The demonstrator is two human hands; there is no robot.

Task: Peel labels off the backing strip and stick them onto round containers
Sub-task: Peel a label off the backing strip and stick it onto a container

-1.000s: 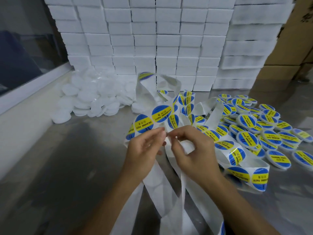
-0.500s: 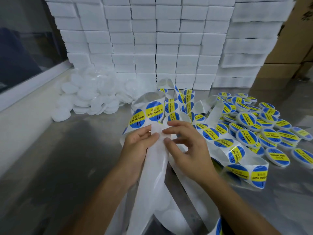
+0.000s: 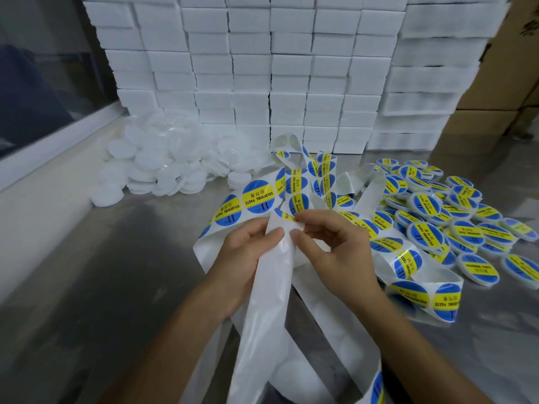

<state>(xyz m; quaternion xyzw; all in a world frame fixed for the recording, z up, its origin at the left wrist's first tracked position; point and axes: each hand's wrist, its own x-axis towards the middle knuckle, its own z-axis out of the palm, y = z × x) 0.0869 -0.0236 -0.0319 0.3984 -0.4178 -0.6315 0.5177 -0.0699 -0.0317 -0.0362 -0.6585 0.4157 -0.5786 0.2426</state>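
Left hand (image 3: 248, 252) grips the backing strip (image 3: 271, 287); right hand (image 3: 335, 252) pinches a label (image 3: 287, 216) edge. Labelled containers (image 3: 455, 217) crowd right of grip; bare surface (image 3: 102, 287) left.

Premises: a packing or labelling workshop. Evidence: stacked white foam boxes (image 3: 262, 68) along the far edge of the steel worktable (image 3: 102, 287), brown cardboard cartons (image 3: 501, 83) at its right far corner, heaped blue-and-yellow labelled round containers (image 3: 437, 211), plain white round lids (image 3: 163, 167)
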